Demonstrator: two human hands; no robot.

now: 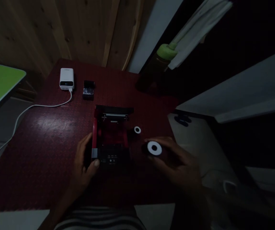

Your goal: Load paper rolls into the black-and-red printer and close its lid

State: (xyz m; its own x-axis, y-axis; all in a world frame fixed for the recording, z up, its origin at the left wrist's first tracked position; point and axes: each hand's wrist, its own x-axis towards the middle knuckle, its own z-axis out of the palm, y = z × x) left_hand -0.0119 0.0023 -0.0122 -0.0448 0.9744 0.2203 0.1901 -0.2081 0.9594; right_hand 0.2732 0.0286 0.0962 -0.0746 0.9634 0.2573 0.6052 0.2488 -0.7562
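A small red and black printer point(111, 134) stands on the dark red table with its lid point(114, 110) raised. Its inner bay looks hollow, though the light is dim. My left hand point(84, 163) grips the printer's left side, thumb on the front corner near the buttons. To the right of the printer, my right hand point(176, 159) is closed around a paper roll point(154, 148), its white ring-shaped end facing up. A smaller roll point(137, 130) with a white end sits between the printer and my right hand.
At the back left of the table point(43, 140) lies a white power bank point(66, 79) with a white cable point(43, 105). Beside it is a small black object point(88, 90). A bottle with a green cap point(166, 52) stands at the back right. A green tabletop point(0, 83) juts in from the left.
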